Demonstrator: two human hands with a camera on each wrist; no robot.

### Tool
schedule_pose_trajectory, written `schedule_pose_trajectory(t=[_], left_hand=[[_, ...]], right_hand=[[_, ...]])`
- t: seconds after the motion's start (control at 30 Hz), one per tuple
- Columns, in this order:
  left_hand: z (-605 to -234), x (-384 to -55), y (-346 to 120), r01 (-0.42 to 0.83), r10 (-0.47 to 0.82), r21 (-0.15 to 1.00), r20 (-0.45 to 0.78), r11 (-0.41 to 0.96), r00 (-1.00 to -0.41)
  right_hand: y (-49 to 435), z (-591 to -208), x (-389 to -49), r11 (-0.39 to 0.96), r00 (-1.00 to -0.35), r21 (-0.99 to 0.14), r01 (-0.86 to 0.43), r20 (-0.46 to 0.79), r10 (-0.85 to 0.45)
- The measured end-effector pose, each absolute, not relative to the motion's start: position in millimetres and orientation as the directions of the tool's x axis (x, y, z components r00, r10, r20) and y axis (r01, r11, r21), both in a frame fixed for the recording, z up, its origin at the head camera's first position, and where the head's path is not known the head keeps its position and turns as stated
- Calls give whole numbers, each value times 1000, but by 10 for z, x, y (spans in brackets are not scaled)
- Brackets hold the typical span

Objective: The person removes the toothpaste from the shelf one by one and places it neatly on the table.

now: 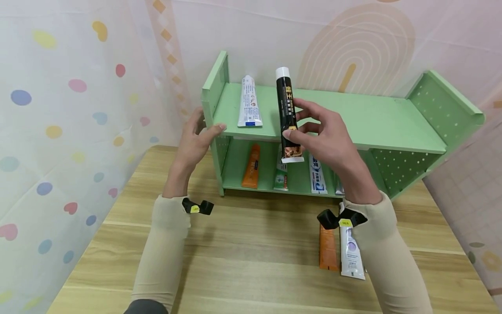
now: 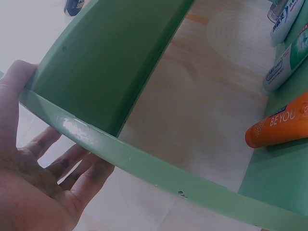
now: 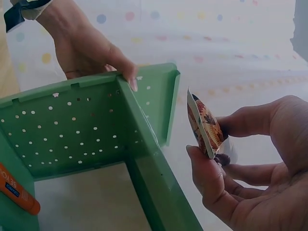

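Observation:
My right hand [image 1: 327, 135] pinches a black toothpaste tube [image 1: 287, 115] with a white cap between thumb and fingers. The tube is raised in front of the top board of a green two-tier shelf [image 1: 372, 117], cap upward and crimped end down. In the right wrist view that crimped end [image 3: 204, 126] faces the camera. My left hand [image 1: 196, 141] grips the left side of the shelf, thumb over the front edge and fingers behind the panel [image 2: 82, 130]. A white toothpaste tube [image 1: 249, 102] lies on the top board, left of the black one.
On the lower board lie an orange tube [image 1: 252, 168], a green-and-white tube [image 1: 280, 174] and a white-and-blue tube [image 1: 317, 174]. Another orange tube [image 1: 327, 248] and a white tube [image 1: 351, 253] lie on the wooden table [image 1: 243, 261] by my right forearm. A patterned curtain [image 1: 78, 87] hangs behind.

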State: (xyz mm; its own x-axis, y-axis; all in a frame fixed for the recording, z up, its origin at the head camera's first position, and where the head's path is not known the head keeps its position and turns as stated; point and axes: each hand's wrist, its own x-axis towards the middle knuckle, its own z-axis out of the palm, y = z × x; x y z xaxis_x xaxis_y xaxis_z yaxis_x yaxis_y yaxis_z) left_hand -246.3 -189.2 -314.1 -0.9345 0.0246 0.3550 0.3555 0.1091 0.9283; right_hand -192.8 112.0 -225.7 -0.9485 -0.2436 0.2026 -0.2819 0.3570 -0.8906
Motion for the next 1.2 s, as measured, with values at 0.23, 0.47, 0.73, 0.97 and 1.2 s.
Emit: schedule_pose_trajectory(t=[0.23, 0.47, 0.73, 0.97, 1.2], left_hand=[[-3148, -2467, -1890, 363, 25, 925, 363, 112, -931], [-3155, -2466, -1894, 353, 27, 929, 352, 111, -936], [-3144, -2467, -1887, 362, 27, 926, 362, 103, -932], [-3137, -2468, -1881, 361, 20, 927, 360, 104, -933], [-3148, -2482, -1881, 360, 23, 927, 359, 108, -933]], right_hand=[[1174, -2327, -1802, 343, -946, -895, -285, 205, -251], [1221, -2453, -1708, 336, -940, -890, -308, 230, -253], [1301, -2592, -1604, 359, -928, -865, -350, 268, -259], [1378, -2709, -1504, 327, -916, -864, -382, 306, -260], [1482, -2848, -1423, 341, -912, -854, -393, 316, -261]])
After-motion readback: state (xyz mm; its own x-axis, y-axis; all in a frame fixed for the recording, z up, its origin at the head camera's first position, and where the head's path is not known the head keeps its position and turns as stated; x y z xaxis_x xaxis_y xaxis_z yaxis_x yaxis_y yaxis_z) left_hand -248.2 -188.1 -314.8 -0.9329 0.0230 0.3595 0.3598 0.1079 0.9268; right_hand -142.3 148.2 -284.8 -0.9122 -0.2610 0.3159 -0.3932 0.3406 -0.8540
